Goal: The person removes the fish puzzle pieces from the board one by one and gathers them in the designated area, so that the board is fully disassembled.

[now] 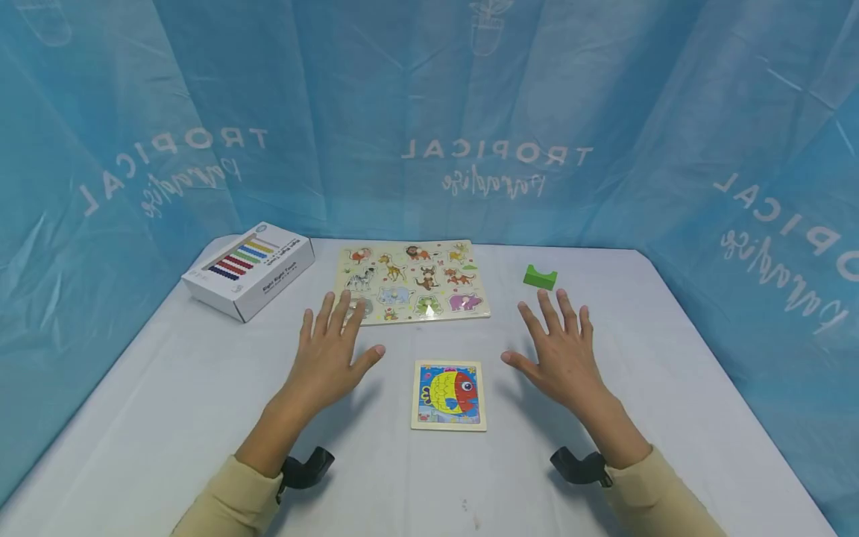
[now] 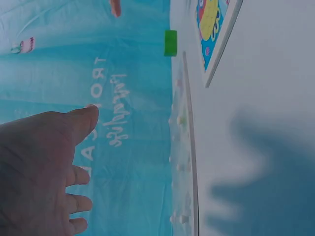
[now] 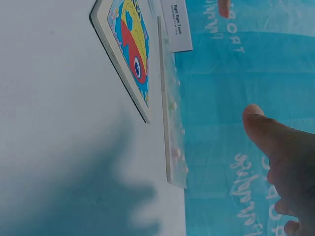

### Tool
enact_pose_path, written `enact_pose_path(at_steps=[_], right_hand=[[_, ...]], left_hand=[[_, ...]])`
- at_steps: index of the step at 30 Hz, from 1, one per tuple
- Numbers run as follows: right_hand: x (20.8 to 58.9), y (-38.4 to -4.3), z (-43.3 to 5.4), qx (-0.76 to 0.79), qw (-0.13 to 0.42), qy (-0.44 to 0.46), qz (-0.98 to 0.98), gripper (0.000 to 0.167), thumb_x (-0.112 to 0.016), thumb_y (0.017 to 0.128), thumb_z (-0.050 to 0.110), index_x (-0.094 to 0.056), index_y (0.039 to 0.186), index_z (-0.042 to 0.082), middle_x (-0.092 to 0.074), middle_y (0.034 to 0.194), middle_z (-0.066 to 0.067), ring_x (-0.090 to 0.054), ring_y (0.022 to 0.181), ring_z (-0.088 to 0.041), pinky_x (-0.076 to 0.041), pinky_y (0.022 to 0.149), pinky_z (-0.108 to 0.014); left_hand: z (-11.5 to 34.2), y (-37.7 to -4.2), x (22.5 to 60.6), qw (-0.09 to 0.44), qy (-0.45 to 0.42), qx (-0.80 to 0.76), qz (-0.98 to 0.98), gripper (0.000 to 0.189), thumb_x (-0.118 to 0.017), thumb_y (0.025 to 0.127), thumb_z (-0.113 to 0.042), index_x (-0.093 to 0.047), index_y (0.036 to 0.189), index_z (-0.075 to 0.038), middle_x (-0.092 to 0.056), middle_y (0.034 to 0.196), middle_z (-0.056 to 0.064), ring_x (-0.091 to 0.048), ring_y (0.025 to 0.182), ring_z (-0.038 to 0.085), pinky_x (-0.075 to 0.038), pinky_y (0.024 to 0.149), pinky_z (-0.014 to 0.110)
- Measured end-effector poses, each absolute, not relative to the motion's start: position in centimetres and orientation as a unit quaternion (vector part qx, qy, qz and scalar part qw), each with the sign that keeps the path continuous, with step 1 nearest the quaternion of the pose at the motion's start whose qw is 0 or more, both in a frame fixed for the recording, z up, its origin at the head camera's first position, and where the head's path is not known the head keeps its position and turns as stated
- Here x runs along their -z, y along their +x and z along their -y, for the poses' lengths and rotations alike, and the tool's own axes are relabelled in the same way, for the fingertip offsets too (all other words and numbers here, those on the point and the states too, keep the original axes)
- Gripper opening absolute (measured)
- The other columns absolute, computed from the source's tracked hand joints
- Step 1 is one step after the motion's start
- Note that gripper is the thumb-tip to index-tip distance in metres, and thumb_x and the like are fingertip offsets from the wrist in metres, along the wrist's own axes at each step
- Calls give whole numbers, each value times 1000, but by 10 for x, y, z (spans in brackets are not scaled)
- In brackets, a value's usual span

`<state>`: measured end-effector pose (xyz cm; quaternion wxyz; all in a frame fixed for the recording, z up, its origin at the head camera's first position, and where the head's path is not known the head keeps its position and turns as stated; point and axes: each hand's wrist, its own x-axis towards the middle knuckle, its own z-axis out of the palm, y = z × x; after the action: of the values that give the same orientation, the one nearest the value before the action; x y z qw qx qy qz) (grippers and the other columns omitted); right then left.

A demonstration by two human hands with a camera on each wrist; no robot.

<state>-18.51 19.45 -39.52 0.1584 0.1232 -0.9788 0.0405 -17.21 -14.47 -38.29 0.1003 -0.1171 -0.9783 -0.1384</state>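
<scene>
Both hands hover palm down above the white table with fingers spread, holding nothing. Between them lies a small square fish puzzle [image 1: 448,397], its yellow and red fish framed in pale wood. My left hand [image 1: 327,364] is left of that puzzle; in the head view its fingertips overlap the lower left corner of a wooden animal peg puzzle [image 1: 409,282]. To the right of the fish puzzle is my right hand [image 1: 564,362], its fingertips just below a green notched block [image 1: 540,277] in the head view. Shadows of the hands fall on the cloth.
At the back left stands a white box [image 1: 248,270] with colored bead rows printed on it. A blue curtain [image 1: 429,112] with white lettering encloses the back and sides of the table [image 1: 376,485]. Each wrist wears a black camera mount.
</scene>
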Motion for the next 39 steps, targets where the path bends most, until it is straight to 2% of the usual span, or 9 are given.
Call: enact_pose_path(at_steps=[8, 19, 32, 39], right_hand=[[398, -185, -184, -48, 146, 138, 978, 84, -65, 78, 58, -37, 145, 18, -21, 157, -15, -6, 146, -37, -5, 114, -64], [402, -188, -171, -47, 136, 153, 978, 81, -66, 77, 57, -40, 144, 19, -25, 155, -14, -11, 145, -38, -9, 114, -63], [406, -193, -156, -81, 117, 191, 971, 74, -68, 78, 53, -45, 140, 20, -33, 152, -11, -17, 143, -36, -13, 114, -60], [410, -195, -148, -86, 109, 202, 970, 70, -67, 79, 54, -48, 137, 21, -37, 149, -9, -21, 142, -35, -19, 111, -59]], left_hand=[[139, -167, 389, 97, -132, 148, 975, 80, -57, 88, -50, -26, 149, -7, -16, 158, 17, -6, 147, 38, -7, 114, 63], [132, -157, 398, 96, -148, 158, 971, 78, -61, 86, -48, -33, 146, -8, -19, 157, 17, -7, 147, 37, -12, 113, 62], [122, -144, 411, 95, -173, 164, 967, 75, -65, 83, -46, -41, 142, -8, -36, 149, 16, -22, 142, 37, -21, 112, 61], [116, -138, 418, 76, -175, 169, 967, 72, -68, 81, -44, -44, 140, -9, -40, 145, 15, -26, 140, 36, -24, 111, 58]])
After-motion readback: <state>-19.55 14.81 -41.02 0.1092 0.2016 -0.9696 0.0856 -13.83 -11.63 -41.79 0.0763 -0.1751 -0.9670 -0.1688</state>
